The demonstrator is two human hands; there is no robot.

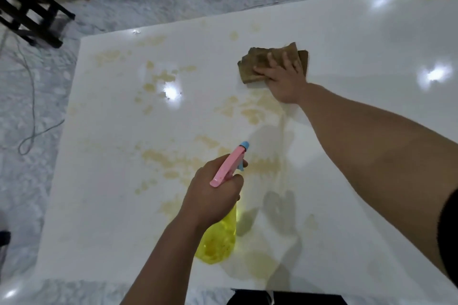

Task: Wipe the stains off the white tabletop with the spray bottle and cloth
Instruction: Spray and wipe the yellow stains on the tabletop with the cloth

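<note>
Stains (158, 158) cover most of the white tabletop (347, 39); your right hand (282, 79) presses flat on the cloth (257, 62), left hand (210, 195) grips the spray bottle (218, 238). Wiping looks barely begun.

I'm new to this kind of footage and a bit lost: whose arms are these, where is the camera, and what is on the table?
There is no machine here. A person wears a camera on their head, so you look down along their own arms.

The left hand grips a spray bottle with a yellow body and pink top, its nozzle aimed across the table. The right hand presses flat on a brown folded cloth.

Both work over a glossy white tabletop marked with yellowish stains. A dark chair stands on the marbled floor beyond.
</note>
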